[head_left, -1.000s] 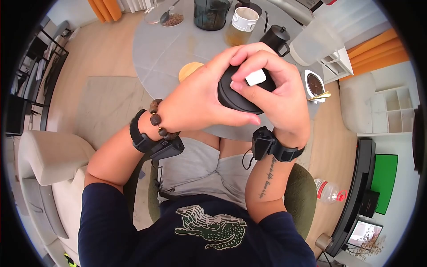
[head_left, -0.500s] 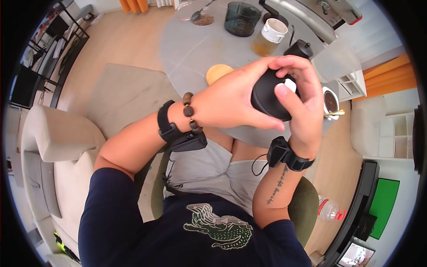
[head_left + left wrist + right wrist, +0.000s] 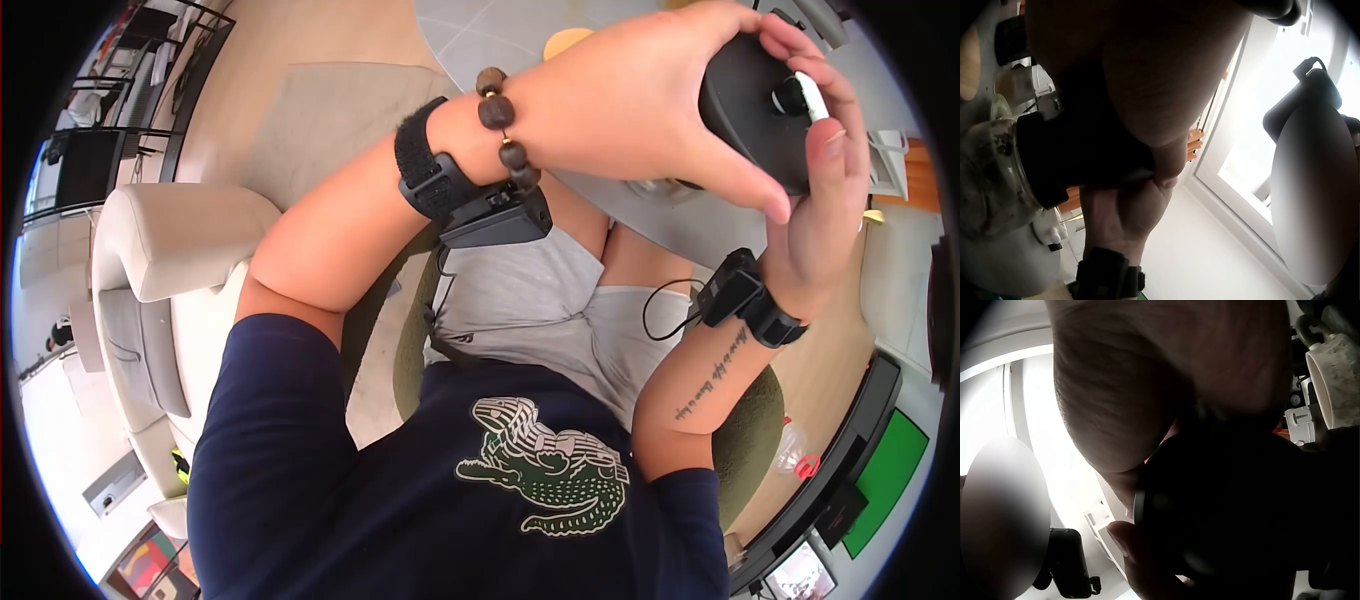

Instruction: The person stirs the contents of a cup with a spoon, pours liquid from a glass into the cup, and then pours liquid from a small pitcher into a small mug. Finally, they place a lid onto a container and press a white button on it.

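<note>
My left hand (image 3: 640,105) wraps round a black round device (image 3: 752,115) at the upper right of the head view, thumb along its near side. On its top face a small black knob (image 3: 788,97) carries a white piece (image 3: 812,97). The curled fingers and thumb of my right hand (image 3: 820,190) grip that knob. Below the device in the left wrist view is a clear glass jar (image 3: 991,181), joined to a black collar (image 3: 1041,162). In the right wrist view the device is a dark mass (image 3: 1222,500), its details hidden.
A grey table (image 3: 470,40) lies beyond the hands, with a round wooden disc (image 3: 568,42) on it. A pale mug (image 3: 1338,381) shows in the right wrist view. A cream sofa (image 3: 190,235) stands left, a plastic bottle (image 3: 793,450) lower right.
Both hands and the device have moved right and up in the head view, and the device's top has tilted rightward. The knob's black side now shows. Most tabletop items have left the head view.
</note>
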`<action>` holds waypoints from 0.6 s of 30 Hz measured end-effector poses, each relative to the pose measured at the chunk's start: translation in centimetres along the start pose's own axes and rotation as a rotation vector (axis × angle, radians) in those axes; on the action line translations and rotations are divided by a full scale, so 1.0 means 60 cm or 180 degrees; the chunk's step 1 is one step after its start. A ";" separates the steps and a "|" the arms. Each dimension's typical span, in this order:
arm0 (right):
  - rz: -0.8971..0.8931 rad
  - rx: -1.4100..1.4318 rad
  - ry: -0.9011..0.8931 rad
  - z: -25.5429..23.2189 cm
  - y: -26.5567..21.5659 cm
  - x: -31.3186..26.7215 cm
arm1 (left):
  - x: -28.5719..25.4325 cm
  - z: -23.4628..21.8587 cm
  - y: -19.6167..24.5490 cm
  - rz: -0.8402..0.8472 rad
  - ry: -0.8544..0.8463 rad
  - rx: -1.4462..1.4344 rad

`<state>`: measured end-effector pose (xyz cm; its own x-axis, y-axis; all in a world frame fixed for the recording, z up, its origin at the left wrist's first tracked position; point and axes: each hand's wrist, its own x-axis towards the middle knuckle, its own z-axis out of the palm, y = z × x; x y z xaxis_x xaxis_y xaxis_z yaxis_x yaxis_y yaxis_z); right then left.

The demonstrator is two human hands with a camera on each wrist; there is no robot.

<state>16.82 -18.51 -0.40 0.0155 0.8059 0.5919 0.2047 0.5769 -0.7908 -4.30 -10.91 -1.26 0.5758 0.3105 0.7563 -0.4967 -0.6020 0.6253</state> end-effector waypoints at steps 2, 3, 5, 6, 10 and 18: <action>0.0079 0.0055 0.0082 0.004 -0.004 -0.003 | 0.011 0.003 0.035 -0.0126 -0.0090 -0.0215; 0.0126 0.0108 0.0151 0.006 -0.006 -0.002 | 0.012 0.003 0.045 -0.0283 -0.0066 -0.0207; 0.0067 -0.0006 0.0141 0.006 -0.008 -0.002 | 0.012 0.004 0.052 -0.0540 0.0022 -0.0029; 0.0024 -0.0121 0.0140 0.005 -0.007 0.000 | 0.009 0.006 0.045 -0.0640 0.0090 0.0152; 0.0141 -0.0219 0.0037 0.012 -0.025 0.003 | -0.003 0.006 0.020 -0.0780 0.0389 0.0743; 0.0626 0.0332 0.0145 0.017 -0.038 0.007 | 0.004 -0.004 0.040 -0.1262 0.0146 0.0378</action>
<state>15.37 -19.33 1.48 0.0897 0.8987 0.4292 0.0909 0.4218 -0.9021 -5.52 -12.09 0.46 0.6765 0.5662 0.4709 -0.1623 -0.5091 0.8453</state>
